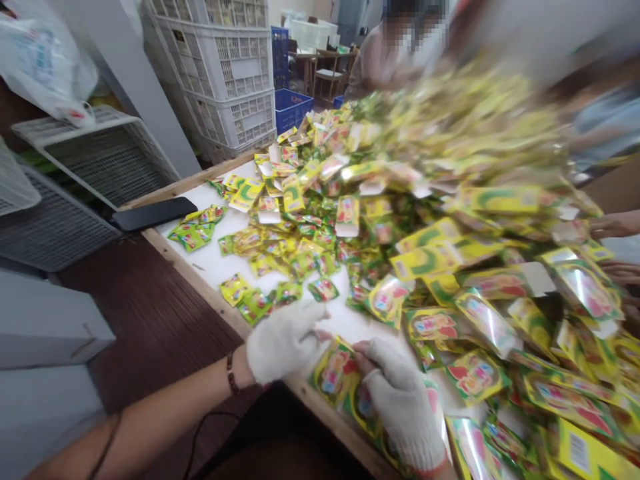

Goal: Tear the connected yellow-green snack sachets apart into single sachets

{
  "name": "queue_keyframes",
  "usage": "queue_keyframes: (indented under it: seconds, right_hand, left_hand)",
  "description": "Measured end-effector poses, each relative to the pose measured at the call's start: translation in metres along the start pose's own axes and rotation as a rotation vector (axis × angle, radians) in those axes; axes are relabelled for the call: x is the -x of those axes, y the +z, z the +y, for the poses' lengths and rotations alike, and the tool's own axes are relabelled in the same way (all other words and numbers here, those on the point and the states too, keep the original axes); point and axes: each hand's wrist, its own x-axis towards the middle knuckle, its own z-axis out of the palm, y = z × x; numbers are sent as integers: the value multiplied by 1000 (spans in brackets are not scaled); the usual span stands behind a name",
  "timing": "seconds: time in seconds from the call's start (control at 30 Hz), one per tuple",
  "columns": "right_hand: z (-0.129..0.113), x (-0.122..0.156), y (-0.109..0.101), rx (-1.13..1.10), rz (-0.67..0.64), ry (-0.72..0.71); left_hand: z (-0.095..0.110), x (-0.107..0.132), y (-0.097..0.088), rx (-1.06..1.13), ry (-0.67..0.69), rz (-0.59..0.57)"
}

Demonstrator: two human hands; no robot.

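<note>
My left hand [285,340], in a white glove that leaves the fingertips bare, hovers at the table's near edge. Its fingers and thumb are apart, with nothing visible between them, close to the top of a yellow and green printed carton [330,373]. My right hand [397,393], gloved the same way, grips that carton by its upper right side with thumb and fingers. Under the right hand lies more yellow packaging, partly hidden. Just beyond my left hand are small green and yellow sachets [255,305] on the white tabletop [200,263].
A large heap of cartons [430,257] and sachets covers the table's middle and right. A dark phone-like slab [155,213] lies at the left corner. White crates [230,73] stand stacked behind; a blue crate [293,110] is beside them. Other people sit across and at right.
</note>
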Motion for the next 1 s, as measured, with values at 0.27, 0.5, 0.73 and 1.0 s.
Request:
queue_keyframes:
  seconds: [0.27,0.5,0.73,1.0]
  right_hand:
    - [-27,-58,12,163,-90,-176]
    - [-25,-120,51,390,-94,81]
    - [-28,-94,38,111,-143,15]
    - [-50,-54,12,-205,-223,61]
  left_hand:
    - [-79,4,-97,-584,-378,-73]
    - [-103,6,-101,-449,-409,-105]
    - [-87,7,-100,-153,-318,17]
    - [-32,0,-33,525,-284,-143]
